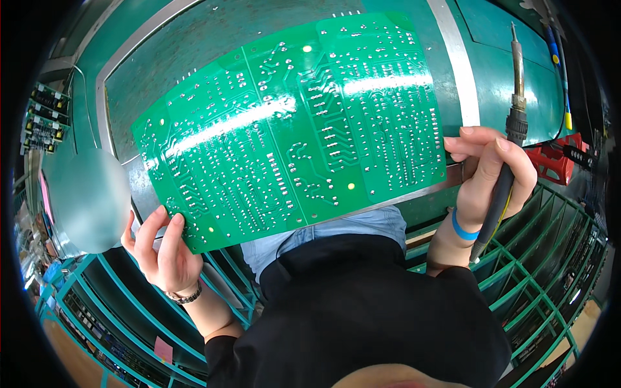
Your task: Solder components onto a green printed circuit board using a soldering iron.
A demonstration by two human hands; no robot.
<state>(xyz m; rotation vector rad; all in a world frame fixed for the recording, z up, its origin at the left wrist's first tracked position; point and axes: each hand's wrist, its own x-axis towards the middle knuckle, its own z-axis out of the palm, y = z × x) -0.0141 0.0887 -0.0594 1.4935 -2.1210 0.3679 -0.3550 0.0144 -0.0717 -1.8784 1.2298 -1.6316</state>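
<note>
A large green circuit board (pixel 259 155), its solder side up and dotted with silvery joints, is tilted in front of me. My left hand (pixel 162 252) grips its near left corner, fingertips over the edge. At the right edge is my right hand (pixel 495 168), its fingertips touching or very close to the board; I cannot tell which. A soldering iron (pixel 508 161) with a dark handle lies in the right hand's grip, its metal tip pointing up and away. Short pins poke out past the board's far edge.
Under the board is a green work surface with a metal-edged frame (pixel 460 64). A red holder (pixel 553 161) and a blue-and-yellow tool (pixel 561 77) are at the right. Green racks (pixel 537 271) flank me on both sides. Several populated boards (pixel 46 116) stand far left.
</note>
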